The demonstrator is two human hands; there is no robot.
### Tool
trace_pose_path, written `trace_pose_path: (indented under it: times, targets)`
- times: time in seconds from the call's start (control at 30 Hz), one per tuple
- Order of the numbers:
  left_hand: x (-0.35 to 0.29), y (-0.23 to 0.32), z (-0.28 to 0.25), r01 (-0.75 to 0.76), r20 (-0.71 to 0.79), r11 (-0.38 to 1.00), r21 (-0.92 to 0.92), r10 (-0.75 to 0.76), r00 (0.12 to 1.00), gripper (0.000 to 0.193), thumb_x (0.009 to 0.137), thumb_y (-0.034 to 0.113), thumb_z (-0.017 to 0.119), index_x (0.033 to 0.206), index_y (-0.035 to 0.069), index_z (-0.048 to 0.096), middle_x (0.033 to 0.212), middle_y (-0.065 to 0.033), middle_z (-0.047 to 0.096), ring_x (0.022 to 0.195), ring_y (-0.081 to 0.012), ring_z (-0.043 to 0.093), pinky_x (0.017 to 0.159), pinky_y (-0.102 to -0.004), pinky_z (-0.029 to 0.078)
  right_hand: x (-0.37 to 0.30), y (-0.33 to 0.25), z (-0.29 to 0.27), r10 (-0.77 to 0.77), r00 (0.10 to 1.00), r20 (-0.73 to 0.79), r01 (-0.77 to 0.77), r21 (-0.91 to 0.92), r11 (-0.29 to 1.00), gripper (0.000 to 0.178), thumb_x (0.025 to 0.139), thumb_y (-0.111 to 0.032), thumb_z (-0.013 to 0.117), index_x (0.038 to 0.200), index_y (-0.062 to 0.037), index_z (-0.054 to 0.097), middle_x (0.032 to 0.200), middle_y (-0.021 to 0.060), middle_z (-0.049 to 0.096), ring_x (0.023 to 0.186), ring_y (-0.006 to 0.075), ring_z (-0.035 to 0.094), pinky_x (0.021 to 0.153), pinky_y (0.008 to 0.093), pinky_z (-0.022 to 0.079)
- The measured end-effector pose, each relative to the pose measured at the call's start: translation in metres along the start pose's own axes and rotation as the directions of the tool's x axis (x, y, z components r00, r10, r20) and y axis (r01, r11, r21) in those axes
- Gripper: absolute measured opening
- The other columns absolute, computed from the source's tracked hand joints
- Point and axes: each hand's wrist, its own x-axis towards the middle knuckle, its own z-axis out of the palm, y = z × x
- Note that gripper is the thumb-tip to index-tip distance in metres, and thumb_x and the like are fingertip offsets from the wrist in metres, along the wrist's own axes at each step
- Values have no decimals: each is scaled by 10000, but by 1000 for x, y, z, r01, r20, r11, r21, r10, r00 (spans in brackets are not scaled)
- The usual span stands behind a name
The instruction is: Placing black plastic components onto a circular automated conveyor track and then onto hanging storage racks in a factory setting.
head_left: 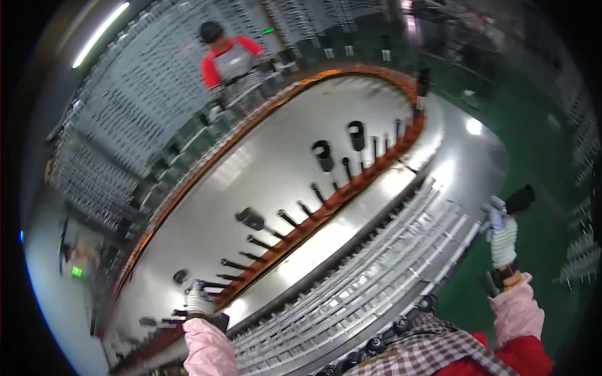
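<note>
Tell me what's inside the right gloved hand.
A black cylindrical piece sticks out past the right hand, over the green floor. The glove covers any part within the grip, so its shape there can't be seen.

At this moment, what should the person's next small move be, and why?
Probably bring the right hand inward toward the orange-brown track: it is out against the green floor, with a black piece apparently in its grasp, while the left hand is beside the track's black posts. Blur hides the exact grip.
</note>
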Motion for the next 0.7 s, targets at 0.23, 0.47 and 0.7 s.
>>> trace_pose_path:
  times: [0.23,0.47,0.7]
  targets:
    - [6,-15,24,-357,-259,934,32,352,899,147,877,226,611,821,140,506,592,16,481,420,-88,414,340,-186,329,59,64,-12,-56,998,-36,60,115,992,459,935,-306,485,1268,8,445,1109,148,590,485,20,474,366,126,317]
    - [-81,-75,126,-765,-269,614,195,784,560,218,892,102,541,1106,63,546,942,-62,603,652,-104,556,526,-226,461,64,81,-6,14,998,-53,-6,147,989,449,922,-252,481,1256,43,431,1150,214,563,529,48,529,391,142,374]
    - [-71,-150,260,-775,442,500,386,638,631,506,840,141,624,1292,29,424,1137,-126,567,926,-240,579,768,-300,486,30,20,27,-56,998,-40,63,200,978,374,914,-243,524,1191,8,507,1063,139,618,571,78,564,460,181,415]
